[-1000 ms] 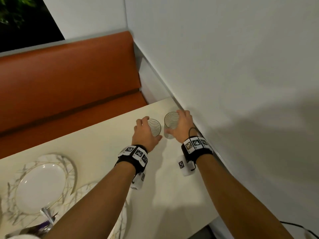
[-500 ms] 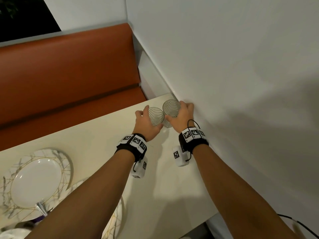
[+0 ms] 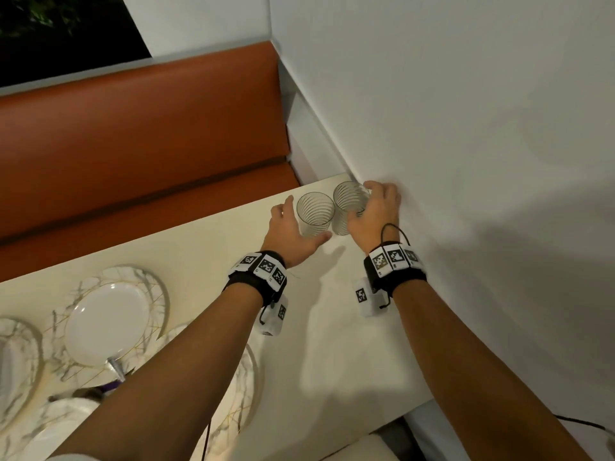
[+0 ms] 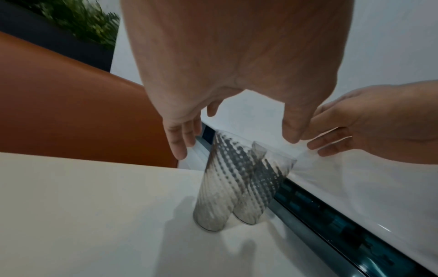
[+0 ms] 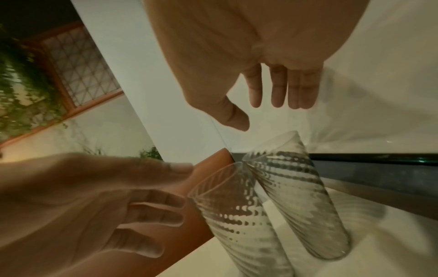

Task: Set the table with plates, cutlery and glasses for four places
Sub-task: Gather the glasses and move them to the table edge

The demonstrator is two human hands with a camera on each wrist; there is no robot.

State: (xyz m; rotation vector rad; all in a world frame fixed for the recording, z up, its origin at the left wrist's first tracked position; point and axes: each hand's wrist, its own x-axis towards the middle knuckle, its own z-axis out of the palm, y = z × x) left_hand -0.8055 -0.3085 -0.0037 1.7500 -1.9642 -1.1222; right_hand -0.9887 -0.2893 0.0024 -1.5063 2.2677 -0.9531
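Two clear ribbed glasses stand upright and touching at the far right corner of the cream table, against the wall. The left glass has my left hand beside it, fingers straight and off the glass. The right glass has my right hand at its wall side, fingers also straight and holding nothing. A small white plate sits on a marbled plate at the left.
An orange bench runs along the table's far edge and a white wall along its right edge. More marbled plates and a cutlery handle lie at the near left, partly under my left arm.
Both hands carried the glasses toward the far corner, set them down side by side, and let go; the fingers have now spread away from them.
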